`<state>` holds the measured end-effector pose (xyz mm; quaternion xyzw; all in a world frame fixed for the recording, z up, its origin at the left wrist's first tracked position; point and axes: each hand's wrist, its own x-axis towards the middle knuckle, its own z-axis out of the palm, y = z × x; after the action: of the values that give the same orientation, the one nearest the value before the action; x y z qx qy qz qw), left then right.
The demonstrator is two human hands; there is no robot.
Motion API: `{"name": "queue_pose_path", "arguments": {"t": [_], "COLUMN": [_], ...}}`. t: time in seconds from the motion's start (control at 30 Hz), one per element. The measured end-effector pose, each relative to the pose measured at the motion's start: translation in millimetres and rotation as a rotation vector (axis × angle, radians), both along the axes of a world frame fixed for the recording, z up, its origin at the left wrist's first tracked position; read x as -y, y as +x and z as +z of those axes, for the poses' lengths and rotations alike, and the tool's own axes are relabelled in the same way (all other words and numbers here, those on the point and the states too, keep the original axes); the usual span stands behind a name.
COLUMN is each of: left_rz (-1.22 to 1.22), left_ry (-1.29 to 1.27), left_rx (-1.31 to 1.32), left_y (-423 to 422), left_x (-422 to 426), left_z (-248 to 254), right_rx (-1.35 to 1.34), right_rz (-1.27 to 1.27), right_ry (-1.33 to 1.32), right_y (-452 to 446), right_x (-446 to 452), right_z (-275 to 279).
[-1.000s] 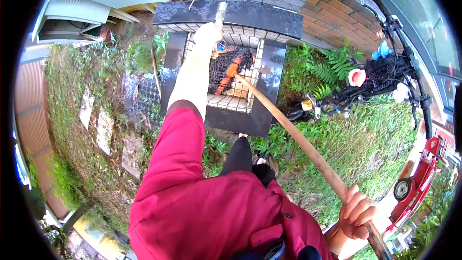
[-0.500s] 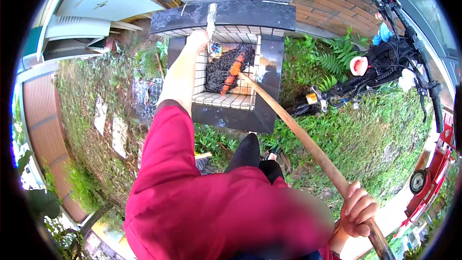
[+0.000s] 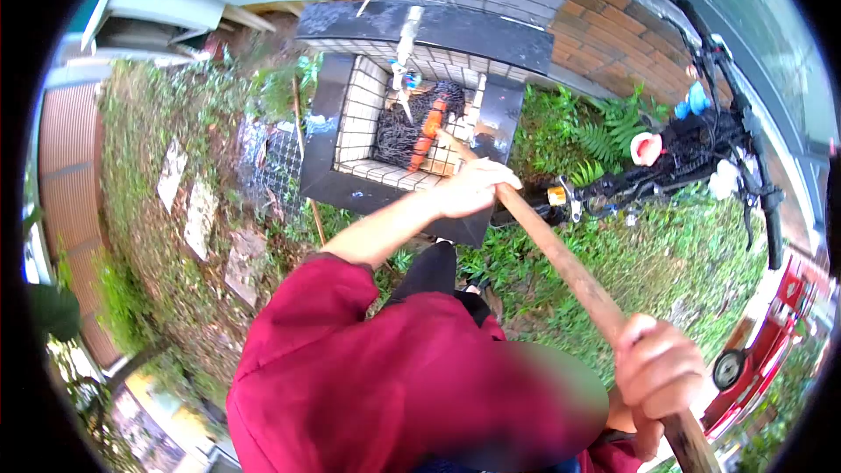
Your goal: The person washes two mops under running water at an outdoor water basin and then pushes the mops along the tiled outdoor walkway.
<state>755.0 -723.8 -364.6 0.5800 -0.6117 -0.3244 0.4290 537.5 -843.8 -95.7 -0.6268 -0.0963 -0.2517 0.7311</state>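
A mop lies with its dark, stringy head (image 3: 401,136) and orange clamp (image 3: 429,133) inside a white-tiled basin (image 3: 355,127). Its wooden handle (image 3: 569,267) slants out over the basin's near right corner toward me. My right hand (image 3: 659,372) is wrapped around the handle low down, near its end. Farther up, close to the basin, my left hand (image 3: 477,187) is on the same handle with its fingers over it; its thumb side is partly hidden. A tap (image 3: 408,39) juts over the basin from the back wall, and no hand touches it.
Dark stone (image 3: 320,131) rims the basin. A black bicycle (image 3: 701,114) with a blue cloth stands at right, near ferns (image 3: 604,127). A thin stick (image 3: 302,144) leans left of the basin. A red vehicle (image 3: 758,350) is at far right.
My left hand has left the tap and come down and right onto the mop handle. My right hand still grips the handle. The mop head stays in the basin.
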Motion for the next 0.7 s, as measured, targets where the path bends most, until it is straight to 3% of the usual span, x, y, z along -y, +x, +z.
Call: {"name": "queue_pose_path", "arguments": {"t": [0.13,0.23,0.3,0.33,0.43,0.57,0.6,0.67,0.7], "left_rz": [0.093,0.466,0.678,0.797,1.168,1.358,1.386,1.461,1.502], "left_ry": [-0.016,-0.132,-0.224,-0.221,-0.226,-0.223,-0.254,-0.386,-0.470], "left_rx": [0.071,-0.035,-0.402,-0.493,-0.296,-0.113,-0.079,-0.154,-0.024], "left_y": [-1.6,-0.2,10.7,15.2,15.6,16.3,16.7,14.9,15.8], "left_x": [1.3,13.5,-1.3,-17.5,-58.3,-61.5,-55.8,-35.2,-27.0], "left_z": [24.8,-0.5,-12.8,-43.9,-8.4,-1.2,4.1,16.1,23.7], "right_rx": [0.005,0.063,0.154,0.145,0.125,-0.050,-0.076,0.043,0.100], "right_rz": [0.535,0.794,0.832,0.881,1.024,0.489,0.473,0.695,0.849], "right_ry": [-0.182,-0.208,-0.225,-0.213,-0.119,-0.092,-0.049,-0.127,-0.199], "right_y": [54.1,115.0,158.8,178.2,218.6,196.5,186.9,178.5,179.5], "right_x": [28.1,35.1,8.6,-12.0,-44.4,-60.8,-66.1,-69.0,-70.4], "right_z": [59.8,73.5,67.1,63.5,53.7,64.6,71.8,88.0,98.1]}}
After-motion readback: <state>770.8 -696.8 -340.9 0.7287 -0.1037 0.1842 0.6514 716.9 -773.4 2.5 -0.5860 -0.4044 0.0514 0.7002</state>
